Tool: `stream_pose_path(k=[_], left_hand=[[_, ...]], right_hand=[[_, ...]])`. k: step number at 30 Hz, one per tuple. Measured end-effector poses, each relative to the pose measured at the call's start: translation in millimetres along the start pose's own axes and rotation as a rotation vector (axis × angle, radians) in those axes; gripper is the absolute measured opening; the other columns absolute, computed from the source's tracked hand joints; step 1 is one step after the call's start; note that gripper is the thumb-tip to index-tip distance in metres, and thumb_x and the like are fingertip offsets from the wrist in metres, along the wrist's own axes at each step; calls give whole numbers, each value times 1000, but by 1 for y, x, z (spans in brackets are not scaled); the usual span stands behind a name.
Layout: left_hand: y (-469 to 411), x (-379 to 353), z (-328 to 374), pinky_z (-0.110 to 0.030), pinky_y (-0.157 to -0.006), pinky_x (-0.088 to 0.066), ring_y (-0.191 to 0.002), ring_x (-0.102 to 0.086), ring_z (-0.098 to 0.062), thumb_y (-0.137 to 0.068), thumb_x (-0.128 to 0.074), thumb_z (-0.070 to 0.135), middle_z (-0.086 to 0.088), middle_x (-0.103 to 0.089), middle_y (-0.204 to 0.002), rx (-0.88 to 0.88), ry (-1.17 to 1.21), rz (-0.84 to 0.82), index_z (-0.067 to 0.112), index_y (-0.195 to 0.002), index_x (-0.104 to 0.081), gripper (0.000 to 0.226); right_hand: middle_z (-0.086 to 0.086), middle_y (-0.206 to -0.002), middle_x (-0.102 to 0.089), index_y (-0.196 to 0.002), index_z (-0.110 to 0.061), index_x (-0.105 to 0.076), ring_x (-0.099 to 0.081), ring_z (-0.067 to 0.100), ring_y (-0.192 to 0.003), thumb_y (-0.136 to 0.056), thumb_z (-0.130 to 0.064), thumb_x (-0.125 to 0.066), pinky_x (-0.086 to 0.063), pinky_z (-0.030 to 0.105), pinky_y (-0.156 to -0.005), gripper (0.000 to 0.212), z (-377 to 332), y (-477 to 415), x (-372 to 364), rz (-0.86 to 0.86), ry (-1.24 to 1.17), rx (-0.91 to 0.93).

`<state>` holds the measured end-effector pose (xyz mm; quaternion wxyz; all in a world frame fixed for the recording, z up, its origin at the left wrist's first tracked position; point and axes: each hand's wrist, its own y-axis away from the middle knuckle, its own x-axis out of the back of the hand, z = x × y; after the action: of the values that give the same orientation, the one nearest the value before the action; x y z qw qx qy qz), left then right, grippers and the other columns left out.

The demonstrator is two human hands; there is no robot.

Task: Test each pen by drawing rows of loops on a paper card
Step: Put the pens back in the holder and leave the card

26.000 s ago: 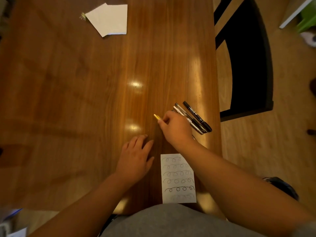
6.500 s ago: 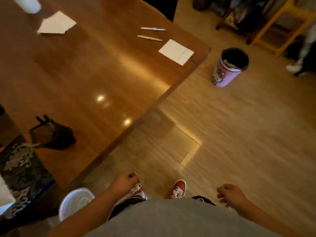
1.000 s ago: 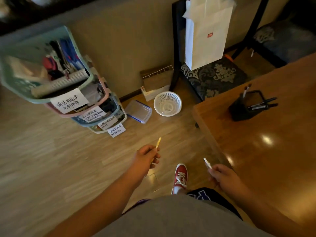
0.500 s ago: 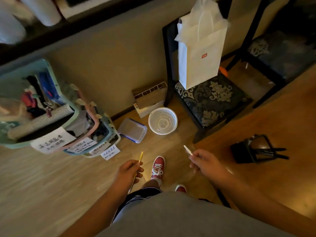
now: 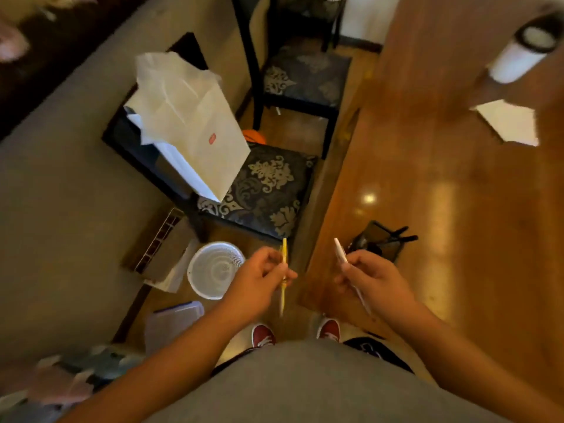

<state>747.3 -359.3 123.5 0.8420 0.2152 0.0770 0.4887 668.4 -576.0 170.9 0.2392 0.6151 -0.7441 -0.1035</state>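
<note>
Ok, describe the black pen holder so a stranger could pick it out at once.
Find the long wooden table on the right of the view. At its near corner, just beyond the right hand gripping a white pen, sits the pen holder. It is black, with dark pens poking out, while the paper farther along is white.

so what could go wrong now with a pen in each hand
1. The left hand pinches the yellow pen over the floor, off the table; a slip would likely drop it by the white basket.
2. The right hand holds the white pen close to the black pen holder, which stands near the table's corner; a careless reach might knock it.
</note>
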Motion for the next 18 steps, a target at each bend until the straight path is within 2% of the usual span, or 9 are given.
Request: stream_pose_path(k=[4, 9, 11, 13, 15, 18], left_hand=[[-28, -41, 46, -43, -85, -56, -89, -72, -18, -96, -55, 14, 2, -75, -88, -156, -23, -163, 22, -100, -50, 11], [-42, -91, 98, -21, -73, -56, -85, -72, -13, -95, -57, 11, 2, -74, -93, -296, -28, -240, 27, -105, -48, 20], [-46, -107, 111, -25, -75, -56, -86, -72, -13, -95, -56, 9, 1, -73, -96, -321, -18, -251, 28, -111, -50, 26], [-51, -121, 119, -31, -79, -56, -88, -72, -13, -95, -56, 8, 1, -72, -96, -321, -21, -236, 22, -112, -52, 22], [-57, -130, 120, -29, -81, -56, -91, -71, -11, -94, -57, 9, 3, -73, -94, -353, -46, -204, 19, -106, -55, 15], [-62, -137, 116, -23, -80, -54, -94, -69, -6, -94, -59, 18, 9, -73, -93, -414, -121, -151, 23, -97, -55, 7]], right_hand=[[1, -85, -77, -98, -16, -63, -73, 13, -80, -96, -15, -58, -54, 16, -64, 6, -5, 17, 35, 162, -116, 66], [1, -87, -73, -89, -24, -71, -70, 18, -86, -90, -29, -63, -56, 35, -74, 9, -11, 30, 76, 388, -108, 187], [0, -83, -68, -89, -21, -72, -63, 13, -77, -84, -36, -65, -52, 28, -69, 18, -13, 31, 88, 452, -67, 256], [-2, -77, -65, -89, -18, -71, -56, 8, -66, -86, -32, -67, -45, 17, -59, 15, -13, 30, 98, 489, -35, 312], [-8, -67, -59, -84, -21, -69, -51, 5, -60, -89, -20, -69, -42, 16, -54, 5, -10, 25, 106, 469, -33, 351], [-11, -65, -60, -80, -27, -65, -53, 6, -60, -87, -14, -72, -43, 20, -55, 16, 2, 15, 114, 438, -9, 364]])
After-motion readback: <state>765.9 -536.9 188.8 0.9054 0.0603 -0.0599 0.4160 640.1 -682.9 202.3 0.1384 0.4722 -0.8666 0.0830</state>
